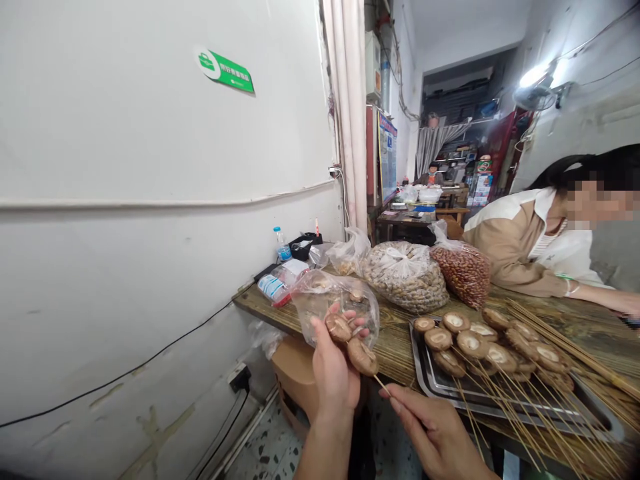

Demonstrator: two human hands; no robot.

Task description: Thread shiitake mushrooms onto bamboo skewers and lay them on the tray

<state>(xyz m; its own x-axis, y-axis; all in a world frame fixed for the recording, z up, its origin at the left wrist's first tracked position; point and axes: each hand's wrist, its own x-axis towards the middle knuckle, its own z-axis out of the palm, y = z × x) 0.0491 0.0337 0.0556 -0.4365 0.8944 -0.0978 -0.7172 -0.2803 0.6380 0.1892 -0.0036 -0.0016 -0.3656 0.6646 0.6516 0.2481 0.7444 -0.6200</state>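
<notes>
My left hand point(330, 367) is curled around a brown mushroom point(339, 328), its fingertips partly hidden behind the cap. Just below it, a second mushroom point(363, 357) sits on the end of a thin wooden skewer point(381, 383). The fingers of my right hand point(430, 427) pinch that skewer; whether its tip has entered the upper mushroom I cannot tell. Behind my left hand lies a clear plastic bag point(310, 303) with mushrooms inside. To the right, a metal tray point(425, 373) bears several skewered mushrooms point(473, 343), their sticks pointing towards me.
Beyond are a bag of greyish pieces point(405, 277), a bag of reddish beans or nuts point(463, 270) and a water bottle point(281, 245). Loose skewers point(575, 340) lie behind the tray. A person point(530, 233) leans over the wooden table point(395, 347) at right. A cardboard box point(295, 373) stands below.
</notes>
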